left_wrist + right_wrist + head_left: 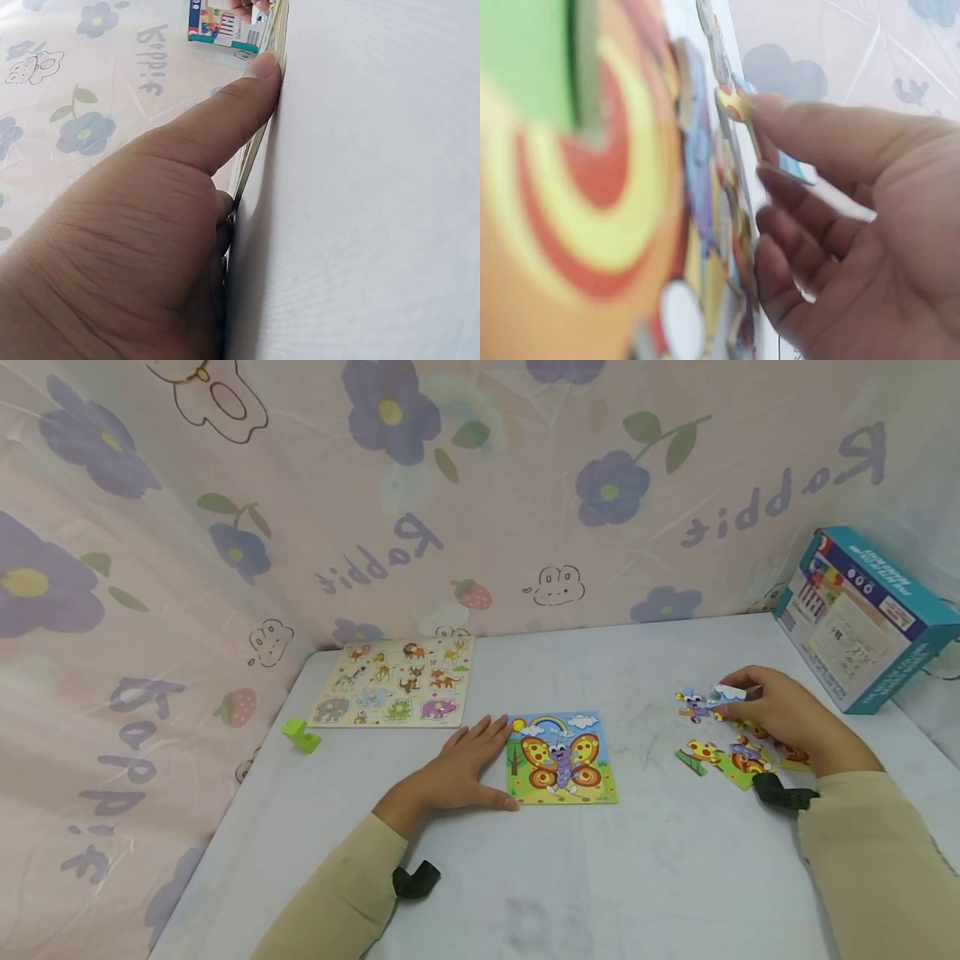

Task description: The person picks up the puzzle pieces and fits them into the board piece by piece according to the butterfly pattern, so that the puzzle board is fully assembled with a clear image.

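A spread left hand (463,772) apparently steadies the butterfly board (562,758) at nine o'clock. At three, the right hand (787,714) pinches a puzzle piece (729,693).

Before you, the butterfly board (562,757) lies left of the loose pieces (742,760). The box (851,627) stands behind them, rightward.

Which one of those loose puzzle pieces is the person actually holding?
The blue sky piece with the white cloud, pinched in the right hand. The other loose pieces in view lie on the table.
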`<action>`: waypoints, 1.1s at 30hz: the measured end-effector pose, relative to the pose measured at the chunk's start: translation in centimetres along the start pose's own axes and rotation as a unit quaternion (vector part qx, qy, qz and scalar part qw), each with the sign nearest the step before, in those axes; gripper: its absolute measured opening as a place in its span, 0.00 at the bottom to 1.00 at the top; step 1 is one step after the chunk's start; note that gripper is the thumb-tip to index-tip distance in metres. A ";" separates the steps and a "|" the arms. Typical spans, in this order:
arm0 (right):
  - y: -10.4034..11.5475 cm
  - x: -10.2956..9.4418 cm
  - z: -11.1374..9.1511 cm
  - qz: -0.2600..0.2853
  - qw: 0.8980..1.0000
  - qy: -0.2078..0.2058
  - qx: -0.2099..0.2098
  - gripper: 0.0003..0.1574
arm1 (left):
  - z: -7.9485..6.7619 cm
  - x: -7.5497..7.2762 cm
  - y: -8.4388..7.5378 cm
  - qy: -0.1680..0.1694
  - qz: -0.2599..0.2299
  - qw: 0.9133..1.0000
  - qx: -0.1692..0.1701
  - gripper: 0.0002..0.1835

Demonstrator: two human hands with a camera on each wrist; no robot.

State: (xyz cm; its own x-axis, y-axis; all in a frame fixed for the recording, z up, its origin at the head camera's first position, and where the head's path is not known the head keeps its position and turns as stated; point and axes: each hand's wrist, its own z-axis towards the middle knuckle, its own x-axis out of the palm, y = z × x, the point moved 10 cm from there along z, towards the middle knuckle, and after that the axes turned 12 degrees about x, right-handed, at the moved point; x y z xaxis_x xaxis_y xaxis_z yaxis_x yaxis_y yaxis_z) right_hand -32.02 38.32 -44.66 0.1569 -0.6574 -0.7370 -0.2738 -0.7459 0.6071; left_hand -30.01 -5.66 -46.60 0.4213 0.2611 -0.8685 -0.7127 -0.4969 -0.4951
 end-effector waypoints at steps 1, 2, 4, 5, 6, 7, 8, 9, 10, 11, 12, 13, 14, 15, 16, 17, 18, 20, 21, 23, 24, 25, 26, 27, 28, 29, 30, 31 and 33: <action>0.2 -0.1 -0.1 0.002 1.000 -0.005 -0.002 0.38 | 0.0 0.0 0.0 0.000 0.000 1.000 0.000 0.67; 0.4 -0.2 -0.2 0.002 1.000 -0.011 -0.006 0.36 | 0.0 0.0 0.0 0.000 -0.001 1.000 0.000 0.66; 0.8 -0.5 -0.4 0.002 1.000 -0.023 -0.012 0.33 | 0.0 0.1 0.1 0.001 0.002 1.000 -0.002 0.67; 1.0 -0.6 -0.5 0.002 1.000 -0.027 -0.015 0.32 | 0.0 0.1 0.2 0.002 0.003 1.000 -0.002 0.67; 1.1 -0.7 -0.5 0.006 0.999 -0.029 -0.015 0.32 | 0.0 0.1 0.2 0.002 0.004 1.000 -0.002 0.67; 1.3 -0.8 -0.6 0.007 0.999 -0.031 -0.016 0.32 | 0.0 0.1 0.1 0.003 0.005 1.000 -0.003 0.67; 1.5 -0.9 -0.6 0.010 0.999 -0.034 -0.017 0.32 | 0.0 0.0 0.1 0.003 0.005 1.000 -0.002 0.67; 1.7 -1.0 -0.7 0.015 0.999 -0.038 -0.017 0.32 | 0.0 0.0 0.1 0.003 0.005 1.000 -0.002 0.67; 1.9 -1.1 -0.7 0.021 0.999 -0.042 -0.018 0.33 | 0.0 0.0 0.0 0.002 0.004 1.000 -0.001 0.67; 2.2 -1.2 -0.8 0.029 0.998 -0.048 -0.020 0.33 | 0.0 0.0 0.0 0.002 0.003 1.000 -0.001 0.67; 2.5 -1.3 -0.9 0.039 0.997 -0.055 -0.022 0.34 | 0.0 -0.1 -0.1 0.001 0.003 1.000 0.000 0.66; 2.8 -1.5 -1.0 0.050 0.996 -0.063 -0.026 0.34 | 0.0 -0.1 -0.1 0.001 0.002 1.000 0.000 0.66; 3.1 -1.6 -1.1 0.064 0.995 -0.071 -0.029 0.35 | 0.0 -0.1 -0.1 0.000 0.002 1.000 0.001 0.66; 3.4 -1.7 -1.3 0.079 0.993 -0.078 -0.033 0.35 | 0.0 -0.1 -0.1 0.000 0.002 1.000 0.001 0.66; 3.8 -1.8 -1.4 0.096 0.991 -0.088 -0.039 0.35 | 0.0 0.0 -0.1 0.000 0.002 1.000 0.001 0.66; 4.2 -1.9 -1.6 0.112 0.988 -0.096 -0.045 0.35 | 0.0 0.0 -0.1 -0.001 0.002 1.000 0.002 0.66; 4.6 -1.9 -1.7 0.129 0.985 -0.102 -0.052 0.34 | 0.0 0.0 0.0 0.000 0.002 1.000 0.002 0.66; 5.4 -1.9 -2.0 0.162 0.978 -0.113 -0.068 0.32 | 0.0 0.0 0.0 0.002 0.004 1.000 0.001 0.66; 5.9 -1.8 -2.1 0.178 0.974 -0.115 -0.078 0.31 | 0.0 0.0 0.0 0.003 0.005 1.000 0.000 0.67; 6.8 -1.4 -2.4 0.202 0.969 -0.110 -0.096 0.29 | 0.1 0.0 0.0 0.003 0.005 1.000 -0.001 0.67; 7.3 -1.1 -2.4 0.209 0.967 -0.104 -0.103 0.28 | 0.1 0.0 0.1 0.003 0.006 1.000 -0.002 0.67; 7.7 -0.8 -2.5 0.213 0.966 -0.095 -0.110 0.27 | 0.1 0.0 0.0 0.003 0.007 1.000 -0.002 0.67; 8.1 -0.4 -2.5 0.214 0.966 -0.087 -0.116 0.27 | 0.1 0.0 0.1 0.004 0.007 1.000 -0.002 0.67; 8.5 -0.1 -2.6 0.213 0.966 -0.079 -0.121 0.27 | 0.1 0.0 0.0 0.003 0.007 1.000 -0.001 0.67; 8.9 0.3 -2.7 0.209 0.967 -0.073 -0.124 0.27 | 0.1 0.0 0.0 0.002 0.006 1.000 -0.001 0.67; 9.3 0.7 -2.7 0.208 0.968 -0.066 -0.127 0.27 | 0.1 0.0 0.0 0.002 0.006 1.000 -0.001 0.67; 9.6 1.1 -2.7 0.207 0.968 -0.059 -0.127 0.27 | 0.1 0.0 0.1 0.003 0.007 1.000 -0.001 0.67; 9.9 1.6 -2.8 0.207 0.969 -0.051 -0.127 0.28 | 0.1 0.0 0.1 0.003 0.007 1.000 -0.001 0.67; 10.5 2.5 -2.7 0.212 0.969 -0.037 -0.121 0.28 | 0.1 0.0 0.1 0.002 0.005 1.000 -0.002 0.67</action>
State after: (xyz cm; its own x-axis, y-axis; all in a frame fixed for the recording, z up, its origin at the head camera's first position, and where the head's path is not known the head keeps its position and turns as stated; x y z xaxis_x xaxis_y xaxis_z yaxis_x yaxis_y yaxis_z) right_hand -31.91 28.52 -39.33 0.0081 -0.9075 -0.4200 -0.0668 -0.4196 0.9052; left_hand -30.10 -5.63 -46.65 0.4166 0.2521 -0.8734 -0.7152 -0.5022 -0.4861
